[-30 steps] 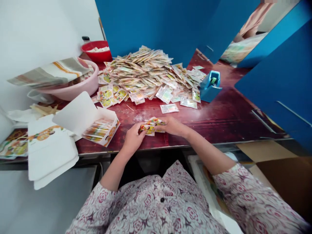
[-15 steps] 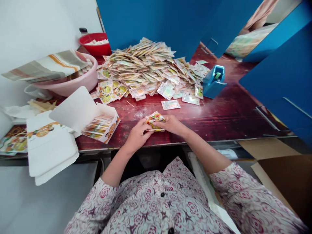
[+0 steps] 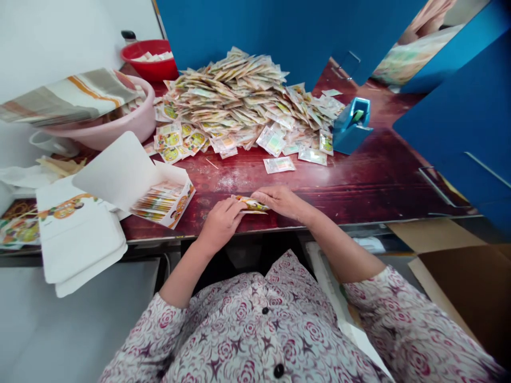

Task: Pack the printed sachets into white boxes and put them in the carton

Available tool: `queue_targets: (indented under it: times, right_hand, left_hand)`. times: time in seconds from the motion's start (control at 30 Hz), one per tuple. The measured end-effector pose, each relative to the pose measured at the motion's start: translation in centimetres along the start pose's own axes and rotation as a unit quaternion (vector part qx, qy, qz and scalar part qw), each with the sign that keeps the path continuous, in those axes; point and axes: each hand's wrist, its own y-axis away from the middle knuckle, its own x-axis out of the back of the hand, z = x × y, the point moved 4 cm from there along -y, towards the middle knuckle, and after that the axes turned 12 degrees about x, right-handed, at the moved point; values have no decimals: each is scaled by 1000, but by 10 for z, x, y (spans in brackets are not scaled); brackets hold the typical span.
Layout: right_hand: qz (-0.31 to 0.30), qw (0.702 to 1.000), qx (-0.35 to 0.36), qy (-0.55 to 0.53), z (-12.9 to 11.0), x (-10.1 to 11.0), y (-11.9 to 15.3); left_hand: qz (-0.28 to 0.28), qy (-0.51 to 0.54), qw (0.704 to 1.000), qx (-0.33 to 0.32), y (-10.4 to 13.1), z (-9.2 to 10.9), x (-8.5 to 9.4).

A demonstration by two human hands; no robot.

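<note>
Between my two hands, near the table's front edge, is a small stack of printed sachets. My left hand grips its left end, the fingers closed over it. On the other end my right hand is closed, thumb side toward me. The stack lies low and almost edge-on, so how many sachets it has cannot be told. To the left stands an open white carton with a row of sachets inside. Behind my hands rises a large pile of sachets, a few lying loose in front of it.
A blue tape dispenser stands right of the pile. At left are a pink basin under a striped cloth, a red basin, a mug and flat white cartons. A cardboard box sits below the table at right.
The sachet stack has tipped from showing its printed face to lying nearly edge-on, lower toward the table. Both hands have flattened around it. The whole view has shifted slightly.
</note>
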Motion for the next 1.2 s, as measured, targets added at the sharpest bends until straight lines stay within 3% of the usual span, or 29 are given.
queue_targets:
  times: [0.23,0.4,0.53,0.67,0.77,0.87,0.97,1.07,1.2]
  right_hand:
    - [86,994,-46,-50,4,-11,12]
    - [186,979,-42,-65,2,-26,5]
    - [304,939,-78,-138,3,-36,6]
    - [297,942,-63,-143,2,-43,1]
    - [298,947,-65,-97,19,-16,-13]
    - [353,929,-92,58,46,39,-33]
    - [291,915,-133,247,68,79,-62]
    - [213,892,-189,351,84,91,-84]
    - [192,889,-229,348,93,95,-93]
  left_hand:
    - [42,-8,998,48,-3,-4,0]
    - [-11,-54,998,10,-8,-3,-4]
    - [-38,-44,998,36,-11,-5,-6]
    - [-36,-13,997,72,-14,-6,-8]
    - [-38,9,997,69,-15,-6,-8]
    - [-38,32,998,49,-16,-5,-7]
    - [-22,63,996,54,-19,-5,-5]
    - [-27,76,995,54,-21,-4,-6]
    - [-39,61,994,76,-21,-6,-9]
